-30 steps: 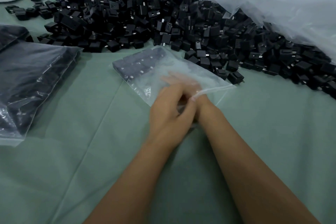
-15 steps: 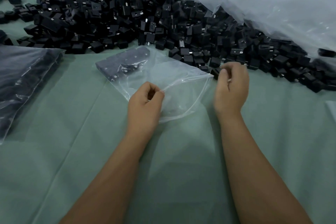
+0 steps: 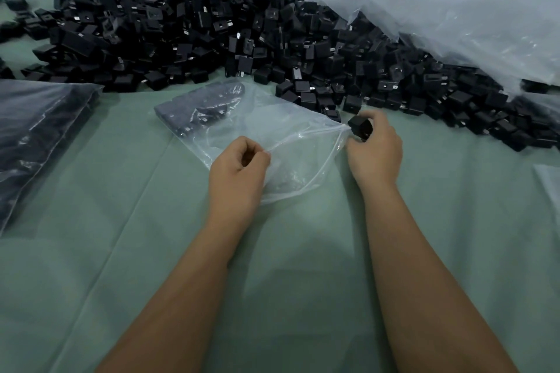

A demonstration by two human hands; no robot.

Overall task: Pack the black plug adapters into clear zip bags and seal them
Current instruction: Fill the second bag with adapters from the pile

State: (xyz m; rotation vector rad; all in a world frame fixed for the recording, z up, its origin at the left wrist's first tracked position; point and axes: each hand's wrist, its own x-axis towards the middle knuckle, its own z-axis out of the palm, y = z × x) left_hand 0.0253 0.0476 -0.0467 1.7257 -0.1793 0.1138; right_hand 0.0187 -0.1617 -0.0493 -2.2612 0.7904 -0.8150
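Note:
A clear zip bag lies on the green cloth with its mouth toward me; a row of black plug adapters fills its far left end. My left hand pinches the upper lip of the bag's mouth and lifts it. My right hand grips one black adapter right at the bag's right corner. A big heap of loose black adapters stretches across the back of the table.
A filled clear bag of adapters lies at the left. Crumpled clear plastic sheeting covers the heap's right end by the wall. Another bag's corner shows at the right edge. Green cloth lies between my forearms.
My hands, together at the bag's mouth a second ago, have parted. The left one pulled the lip open; the right one went to the heap's edge and now holds an adapter.

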